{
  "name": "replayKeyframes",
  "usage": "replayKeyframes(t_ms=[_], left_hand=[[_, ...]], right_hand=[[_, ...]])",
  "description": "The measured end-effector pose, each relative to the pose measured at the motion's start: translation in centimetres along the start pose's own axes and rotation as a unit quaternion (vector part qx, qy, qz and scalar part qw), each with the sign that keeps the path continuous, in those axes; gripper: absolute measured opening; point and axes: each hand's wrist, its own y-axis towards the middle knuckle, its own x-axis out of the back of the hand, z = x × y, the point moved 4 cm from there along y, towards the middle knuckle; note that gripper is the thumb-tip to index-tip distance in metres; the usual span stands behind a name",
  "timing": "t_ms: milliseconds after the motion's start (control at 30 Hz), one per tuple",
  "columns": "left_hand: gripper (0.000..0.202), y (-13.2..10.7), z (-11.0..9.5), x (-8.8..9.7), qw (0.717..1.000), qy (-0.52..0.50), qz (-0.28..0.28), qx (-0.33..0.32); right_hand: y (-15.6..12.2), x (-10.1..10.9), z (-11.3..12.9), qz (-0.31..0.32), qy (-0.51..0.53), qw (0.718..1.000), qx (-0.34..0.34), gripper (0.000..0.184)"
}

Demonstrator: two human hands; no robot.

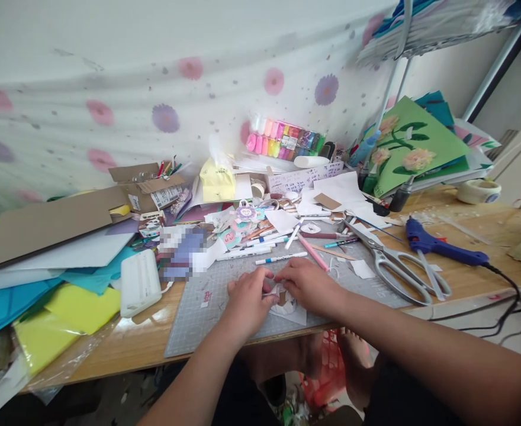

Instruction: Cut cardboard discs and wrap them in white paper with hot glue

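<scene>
My left hand (248,297) and my right hand (307,285) meet over a small white paper cut-out (287,306) that lies on the grey cutting mat (207,307). Fingers of both hands are curled and pinch the paper piece between them. The piece has brownish marks; most of it is hidden under my fingers. Several pens and markers (280,258) lie just beyond my hands on the mat.
Large scissors (396,264) and a blue glue gun (438,247) with a black cord lie to the right. A white box (139,283), coloured foam sheets (83,305) and cardboard (42,225) crowd the left. Clay pots (282,140), a green flower card (414,148) and a tape roll (479,190) stand behind.
</scene>
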Motion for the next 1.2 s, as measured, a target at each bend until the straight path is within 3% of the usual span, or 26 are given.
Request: replayKeyframes(t_ms=[300,467,567,633,700,833,967,1033,1133,1200], left_hand=[[0.031,-0.3,0.3,0.1,0.999,-0.025,-0.035,-0.003],[0.01,-0.7,0.4,0.5,0.997,-0.068,-0.034,-0.016],[0.018,-1.2,0.0,0.7,0.992,-0.126,-0.02,-0.022],[0.021,-1.6,-0.3,0.8,0.98,-0.198,-0.02,-0.009],[0.023,-1.9,-0.5,0.7,0.963,-0.269,-0.032,0.012],[0.023,-2.3,-1.0,0.1,0.915,-0.4,-0.035,0.039],[0.02,-2.4,-2.2,-0.9,0.796,-0.604,0.026,0.04],[0.022,-2.3,-2.7,-1.4,0.756,-0.65,0.05,0.055],[0.014,-2.0,-3.2,-1.8,0.753,-0.653,0.025,0.075],[0.011,-1.6,-3.5,-1.8,0.747,-0.659,0.01,0.079]], right_hand=[[1.5,0.0,0.4,0.004,0.044,0.999,-0.013,0.011],[0.5,0.8,1.1,0.027,0.114,0.993,-0.007,0.009],[-0.4,1.4,1.0,0.059,0.211,0.975,-0.025,0.014],[-0.9,1.8,0.8,0.063,0.309,0.947,-0.051,0.024],[-1.4,2.3,0.5,0.044,0.382,0.921,-0.071,0.028],[-2.0,3.6,0.1,-0.026,0.389,0.917,-0.081,0.027],[-2.6,4.4,0.2,-0.082,0.377,0.919,-0.081,0.025],[-2.9,4.5,0.5,-0.101,0.37,0.92,-0.077,0.023],[-3.5,5.4,0.4,-0.115,0.349,0.929,-0.057,0.026],[-4.0,7.1,-1.1,-0.126,0.316,0.939,-0.041,0.035]])
